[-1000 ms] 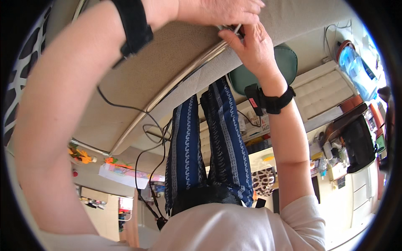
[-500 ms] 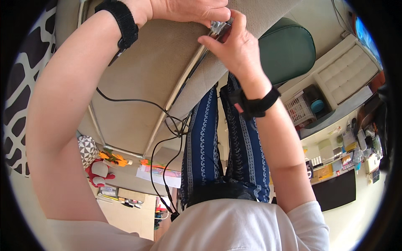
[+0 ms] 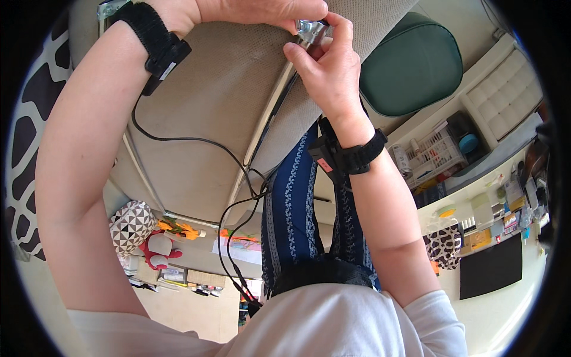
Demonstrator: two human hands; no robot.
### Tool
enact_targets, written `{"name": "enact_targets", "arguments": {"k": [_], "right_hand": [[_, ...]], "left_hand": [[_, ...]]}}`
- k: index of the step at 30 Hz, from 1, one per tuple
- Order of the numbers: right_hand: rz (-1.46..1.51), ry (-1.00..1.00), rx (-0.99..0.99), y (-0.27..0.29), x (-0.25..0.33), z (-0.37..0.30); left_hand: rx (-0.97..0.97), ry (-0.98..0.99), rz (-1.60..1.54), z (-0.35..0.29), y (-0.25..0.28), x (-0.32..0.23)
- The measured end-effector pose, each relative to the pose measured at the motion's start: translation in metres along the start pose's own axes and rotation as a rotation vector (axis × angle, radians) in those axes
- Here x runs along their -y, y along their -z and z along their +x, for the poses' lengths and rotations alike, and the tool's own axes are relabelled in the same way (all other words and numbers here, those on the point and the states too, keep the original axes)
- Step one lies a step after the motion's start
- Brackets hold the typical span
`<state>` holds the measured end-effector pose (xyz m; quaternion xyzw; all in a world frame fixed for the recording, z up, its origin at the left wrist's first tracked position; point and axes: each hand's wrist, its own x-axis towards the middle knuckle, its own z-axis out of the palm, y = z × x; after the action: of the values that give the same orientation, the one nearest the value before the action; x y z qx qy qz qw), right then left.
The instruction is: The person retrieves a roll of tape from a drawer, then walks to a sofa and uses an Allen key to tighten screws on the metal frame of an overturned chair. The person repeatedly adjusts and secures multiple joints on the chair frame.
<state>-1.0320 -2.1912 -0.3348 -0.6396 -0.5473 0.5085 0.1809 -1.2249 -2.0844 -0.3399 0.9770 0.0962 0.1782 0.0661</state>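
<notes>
A shiny metal fitting (image 3: pixel 311 30) sits at the upper end of a slim metal tube (image 3: pixel 272 98). My right hand (image 3: pixel 330 77) grips this fitting between thumb and bent fingers. From the upper left, my left hand (image 3: pixel 256 9) reaches over to the same fitting, its fingers closed against it; the picture's top edge cuts off part of that hand. The tube belongs to a metal frame lying over the beige cushioned surface (image 3: pixel 196 77), with a second tube (image 3: pixel 140 169) on the left. Each wrist wears a black strap with a small box.
Black cables (image 3: pixel 184 139) cross the frame and run to my waist. A dark green stool (image 3: pixel 410 65) stands right of the beige surface. Further right is a white basket (image 3: pixel 437 154). A patterned ball (image 3: pixel 132 220) and a red plush toy (image 3: pixel 158 250) lie at the lower left.
The whole view has shifted slightly, bringing more of the stool and basket into sight. Both hands stay on the fitting, which now shows more of its metal surface.
</notes>
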Motion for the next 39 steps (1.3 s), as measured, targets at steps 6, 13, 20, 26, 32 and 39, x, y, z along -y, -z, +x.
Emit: {"name": "enact_targets", "arguments": {"k": [6,13,20,26,32,39], "right_hand": [[0.037,-0.044,-0.001,0.002,-0.001,0.001],[0.139,-0.044,-0.005,0.001,-0.001,-0.001],[0.073,0.038,-0.016,0.0,-0.006,0.0],[0.106,0.024,0.003,0.006,-0.009,-0.001],[0.163,-0.002,0.031,0.014,-0.014,0.001],[0.132,-0.014,0.033,0.014,-0.013,0.002]], "left_hand": [[0.064,-0.007,0.006,0.005,0.008,0.001],[-0.065,0.188,0.076,-0.006,0.003,-0.019],[0.026,0.322,0.08,-0.005,0.013,-0.035],[0.145,0.418,0.088,0.004,0.02,-0.043],[0.178,0.425,0.113,0.006,0.01,-0.036],[0.09,0.62,0.125,0.012,0.001,-0.054]]}}
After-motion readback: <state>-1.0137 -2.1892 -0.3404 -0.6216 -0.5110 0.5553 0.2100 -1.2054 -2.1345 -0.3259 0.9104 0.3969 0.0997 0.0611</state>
